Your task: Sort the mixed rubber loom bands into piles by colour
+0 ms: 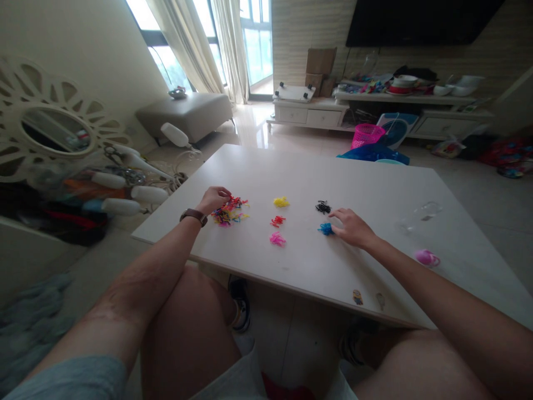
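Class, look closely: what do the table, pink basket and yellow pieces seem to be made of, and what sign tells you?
Table: perhaps painted or laminated board, satin; smooth, even white top.
Pink basket: probably moulded plastic, finish unclear; bright, perforated wall.
Yellow pieces: plastic or rubber perhaps, finish too small to judge; even, bright colour.

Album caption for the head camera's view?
Left hand at the mixed-colour pile, right hand by the blue pile, over a white table.
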{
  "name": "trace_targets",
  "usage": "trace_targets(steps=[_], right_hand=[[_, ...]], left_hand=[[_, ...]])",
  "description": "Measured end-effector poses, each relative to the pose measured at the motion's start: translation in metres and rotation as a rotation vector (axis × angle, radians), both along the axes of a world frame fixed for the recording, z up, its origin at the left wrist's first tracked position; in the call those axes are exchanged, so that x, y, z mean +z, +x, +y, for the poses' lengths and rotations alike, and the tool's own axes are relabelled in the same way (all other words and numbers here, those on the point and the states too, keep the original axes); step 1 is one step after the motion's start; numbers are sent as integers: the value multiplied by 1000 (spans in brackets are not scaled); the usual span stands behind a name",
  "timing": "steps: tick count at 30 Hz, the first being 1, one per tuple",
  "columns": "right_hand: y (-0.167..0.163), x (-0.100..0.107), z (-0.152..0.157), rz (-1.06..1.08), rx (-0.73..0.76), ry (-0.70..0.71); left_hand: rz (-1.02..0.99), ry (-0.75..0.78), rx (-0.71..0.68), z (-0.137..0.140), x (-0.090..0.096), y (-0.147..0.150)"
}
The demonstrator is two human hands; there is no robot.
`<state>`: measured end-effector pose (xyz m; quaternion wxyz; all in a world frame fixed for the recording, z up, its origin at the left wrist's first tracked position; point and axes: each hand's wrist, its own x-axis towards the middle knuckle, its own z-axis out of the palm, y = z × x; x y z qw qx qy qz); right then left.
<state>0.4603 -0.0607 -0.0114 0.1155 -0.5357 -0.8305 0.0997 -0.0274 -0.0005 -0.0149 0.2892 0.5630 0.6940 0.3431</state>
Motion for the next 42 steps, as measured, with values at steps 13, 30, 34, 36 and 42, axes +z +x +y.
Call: trace_targets(steps=[13, 30, 34, 36, 42], right_hand=[[0, -2, 0, -6, 14, -6], [1, -4, 1, -18, 33, -17], [2, -6, 2, -13, 36, -5], [2, -6, 2, -12, 36, -4], [0, 0, -1, -11, 16, -22]], left_hand=[[-40, -8, -2, 4, -5, -3], [215, -122, -60, 5, -6, 1], [249, -147, -93, 5, -7, 2], [251, -152, -105, 5, -7, 3], [218, -116, -103, 7, -7, 2]])
